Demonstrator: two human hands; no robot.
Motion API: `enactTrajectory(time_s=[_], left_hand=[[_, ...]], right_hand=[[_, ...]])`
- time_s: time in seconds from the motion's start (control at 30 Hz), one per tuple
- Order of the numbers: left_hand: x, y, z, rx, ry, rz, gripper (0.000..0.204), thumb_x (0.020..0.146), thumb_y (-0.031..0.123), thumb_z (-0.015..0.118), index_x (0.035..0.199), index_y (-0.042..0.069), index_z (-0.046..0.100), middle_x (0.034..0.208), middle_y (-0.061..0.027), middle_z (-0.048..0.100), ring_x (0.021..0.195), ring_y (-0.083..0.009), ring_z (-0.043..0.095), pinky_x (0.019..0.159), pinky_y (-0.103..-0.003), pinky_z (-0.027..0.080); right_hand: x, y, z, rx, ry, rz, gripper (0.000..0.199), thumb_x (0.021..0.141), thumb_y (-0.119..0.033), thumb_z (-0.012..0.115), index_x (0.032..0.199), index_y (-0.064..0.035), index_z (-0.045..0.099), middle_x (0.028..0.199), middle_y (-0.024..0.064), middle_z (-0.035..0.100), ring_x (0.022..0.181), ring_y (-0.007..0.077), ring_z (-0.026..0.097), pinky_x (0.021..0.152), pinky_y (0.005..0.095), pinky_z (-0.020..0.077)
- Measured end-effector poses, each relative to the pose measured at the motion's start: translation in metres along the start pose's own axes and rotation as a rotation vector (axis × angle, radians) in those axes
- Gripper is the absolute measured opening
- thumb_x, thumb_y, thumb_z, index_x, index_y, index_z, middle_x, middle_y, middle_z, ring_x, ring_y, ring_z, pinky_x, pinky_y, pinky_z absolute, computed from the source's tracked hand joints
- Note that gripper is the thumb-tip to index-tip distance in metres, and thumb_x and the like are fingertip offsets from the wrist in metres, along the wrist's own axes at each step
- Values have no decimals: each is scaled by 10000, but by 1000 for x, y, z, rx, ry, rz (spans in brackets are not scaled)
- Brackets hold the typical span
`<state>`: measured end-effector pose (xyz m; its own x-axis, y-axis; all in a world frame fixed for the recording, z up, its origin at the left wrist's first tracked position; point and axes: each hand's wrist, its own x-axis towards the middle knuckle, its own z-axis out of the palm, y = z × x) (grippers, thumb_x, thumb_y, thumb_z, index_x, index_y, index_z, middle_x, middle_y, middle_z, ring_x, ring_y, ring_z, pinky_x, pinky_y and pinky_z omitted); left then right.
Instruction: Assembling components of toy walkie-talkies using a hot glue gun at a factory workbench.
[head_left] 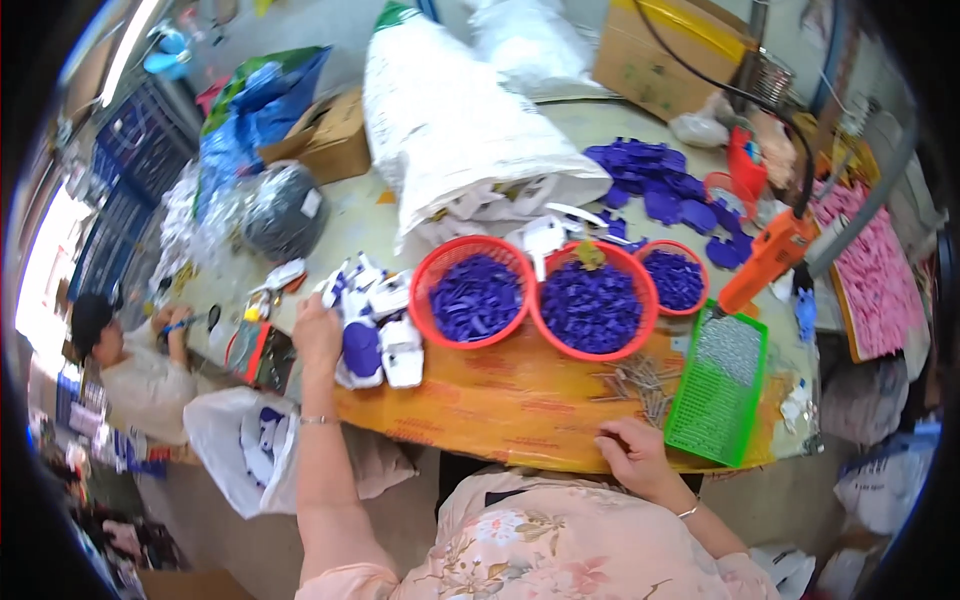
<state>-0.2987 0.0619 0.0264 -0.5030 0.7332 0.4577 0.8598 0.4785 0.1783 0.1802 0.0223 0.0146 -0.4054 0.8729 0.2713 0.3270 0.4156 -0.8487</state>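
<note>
My left hand (318,335) is at the left side of a small pile of white plastic parts (404,355), with its fingers bent against one of them. A round purple piece (361,349) is set on a white part beside the hand. My right hand (637,458) rests at the table's front edge with its fingers curled in; whatever it may hold is hidden. Just beyond it lie several thin metal pins (645,385). Right of that hand is a green basket (700,425) with small silvery pieces (730,350) in its far half.
Two red baskets (418,315) and a smaller red one (706,290) hold small purple pieces. An orange power screwdriver (768,255) hangs over the green basket. Behind are a white sack (440,120) and loose purple discs (660,200). Another person (145,380) works at far left.
</note>
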Motion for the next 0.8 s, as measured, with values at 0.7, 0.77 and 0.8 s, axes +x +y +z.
enactTrajectory(time_s=[0.7, 0.77, 0.8], left_hand=[[53, 352, 64, -322, -274, 993, 271, 706, 26, 567, 970, 48, 629, 970, -163, 584, 944, -369, 558, 777, -444, 480], [59, 359, 78, -189, -324, 1099, 223, 712, 35, 571, 915, 84, 649, 962, -137, 613, 945, -357, 566, 783, -450, 474], [62, 360, 83, -184, -324, 1101, 223, 712, 35, 571, 915, 84, 649, 962, -137, 613, 945, -357, 566, 783, -450, 474]], right_hand=[[-5, 24, 6, -49, 20, -77, 102, 780, -83, 663, 860, -33, 623, 735, 115, 599, 645, 278, 608, 560, 349, 486], [-5, 26, 8, -39, 7, -78, 112, 783, -108, 664, 857, -35, 623, 735, 111, 597, 641, 276, 605, 555, 351, 485], [-4, 27, 8, -34, 9, -79, 112, 783, -108, 664, 857, -35, 623, 735, 111, 597, 641, 276, 605, 555, 351, 485]])
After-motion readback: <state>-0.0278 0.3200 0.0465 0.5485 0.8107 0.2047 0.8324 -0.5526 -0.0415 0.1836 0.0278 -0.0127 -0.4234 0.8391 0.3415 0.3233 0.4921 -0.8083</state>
